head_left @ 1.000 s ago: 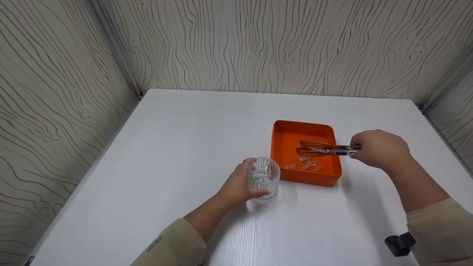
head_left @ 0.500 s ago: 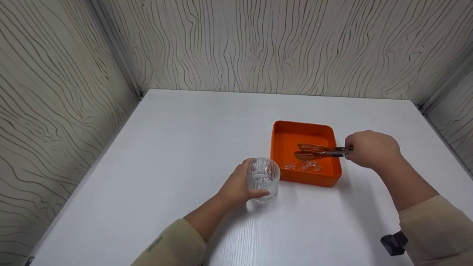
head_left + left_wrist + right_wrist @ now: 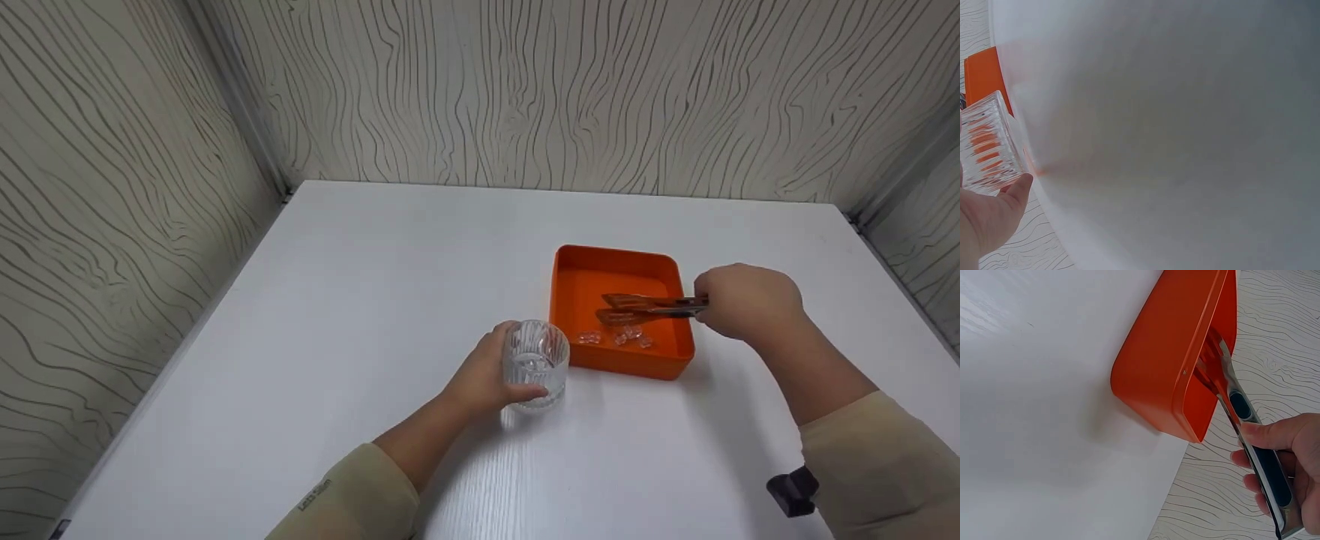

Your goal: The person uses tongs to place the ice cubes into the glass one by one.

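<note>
My left hand point(image 3: 484, 379) grips a ribbed clear drinking glass point(image 3: 536, 364) that stands at the near left corner of an orange tray point(image 3: 619, 364). Something clear fills the lower part of the glass. In my right hand point(image 3: 750, 300) is a pair of metal tongs point(image 3: 1261, 455), held by the handles with the thumb on one side and fingers on the other. The tong heads point(image 3: 626, 309) reach down inside the tray, slightly apart. Several small clear ice-like cubes point(image 3: 632, 334) lie under and beside them; whether the tongs touch one cannot be told.
The white table point(image 3: 375, 285) carries the tray and the glass. Wood-grain patterned panels point(image 3: 487, 90) rise behind it and at both sides. A small black device point(image 3: 793, 491) sits by the right sleeve.
My right hand has moved left and the tong heads have sunk lower into the tray, over the cubes. The left hand and glass have stayed in place.
</note>
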`<state>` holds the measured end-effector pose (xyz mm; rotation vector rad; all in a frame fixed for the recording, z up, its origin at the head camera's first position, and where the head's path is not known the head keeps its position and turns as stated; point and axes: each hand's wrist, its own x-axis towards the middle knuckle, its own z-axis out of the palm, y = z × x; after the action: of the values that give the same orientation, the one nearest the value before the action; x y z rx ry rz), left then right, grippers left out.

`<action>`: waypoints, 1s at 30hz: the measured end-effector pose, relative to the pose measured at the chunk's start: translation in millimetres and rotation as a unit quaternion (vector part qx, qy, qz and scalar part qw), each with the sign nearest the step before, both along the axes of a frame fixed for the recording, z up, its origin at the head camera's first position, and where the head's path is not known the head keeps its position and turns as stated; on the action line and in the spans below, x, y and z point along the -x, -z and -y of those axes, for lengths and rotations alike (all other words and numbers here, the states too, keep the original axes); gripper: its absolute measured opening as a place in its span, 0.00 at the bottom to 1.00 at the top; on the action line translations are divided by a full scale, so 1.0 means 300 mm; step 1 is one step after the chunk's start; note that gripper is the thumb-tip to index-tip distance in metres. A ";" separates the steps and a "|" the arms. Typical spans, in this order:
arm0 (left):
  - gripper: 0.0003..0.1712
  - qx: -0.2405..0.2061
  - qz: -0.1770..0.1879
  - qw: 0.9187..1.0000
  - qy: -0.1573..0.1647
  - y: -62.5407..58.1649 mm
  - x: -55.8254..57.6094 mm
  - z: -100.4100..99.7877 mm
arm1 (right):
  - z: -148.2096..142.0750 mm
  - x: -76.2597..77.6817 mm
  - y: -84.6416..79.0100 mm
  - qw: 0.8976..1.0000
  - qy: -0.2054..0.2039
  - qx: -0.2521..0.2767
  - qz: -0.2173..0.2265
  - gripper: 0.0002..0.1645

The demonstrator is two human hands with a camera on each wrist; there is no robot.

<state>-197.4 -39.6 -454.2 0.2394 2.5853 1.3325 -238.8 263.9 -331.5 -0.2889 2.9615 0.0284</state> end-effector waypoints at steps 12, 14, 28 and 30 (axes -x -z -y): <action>0.56 -0.002 -0.005 1.000 0.001 -0.001 0.002 -0.001 | 0.031 0.011 0.012 1.000 0.000 -0.004 0.015 0.06; 0.56 -0.005 -0.004 1.000 0.001 0.000 0.001 -0.001 | 0.034 0.010 0.014 1.000 0.002 -0.004 0.019 0.06; 0.57 0.003 -0.005 1.000 0.001 -0.002 0.000 0.000 | 0.027 0.007 0.018 1.000 -0.002 -0.003 0.009 0.06; 0.57 0.005 -0.004 1.000 0.001 -0.002 0.001 -0.001 | 0.020 0.006 0.016 1.000 -0.001 0.001 0.007 0.06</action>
<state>-197.8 -39.3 -453.6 0.2467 2.5967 1.3208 -240.7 257.8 -336.3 -0.2902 2.9485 0.0221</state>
